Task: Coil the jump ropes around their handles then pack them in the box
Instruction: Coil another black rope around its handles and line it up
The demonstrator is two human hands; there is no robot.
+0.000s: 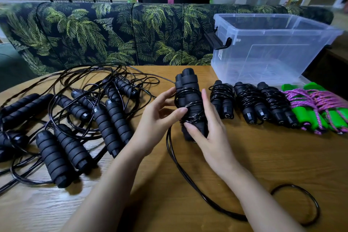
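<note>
I see both forearms reaching in from the near edge, and the hands meet over the middle of the table (244, 160). My left hand (160, 118) curls around a pair of black foam handles (188, 88) from the left, one fingertip on their front. My right hand (209, 130) clasps the same pair from the right, with the thumb pressed low on the front and the fingers running up the side. The handles stand nearly upright between the palms, with several turns of black rope (186, 179) already wound round them. The rest of the rope hangs down below the hands and trails across the table to a loop near my right forearm.

There is bare wood below and right of the right hand. A tangle of loose ropes (75, 118) crowds the space left of the left hand. Just right of the right hand is a row of coiled ropes (246, 100), black ones first and then green-handled ones. The clear box (273, 47) sits beyond that row at the table's far edge, against the sofa (94, 34).
</note>
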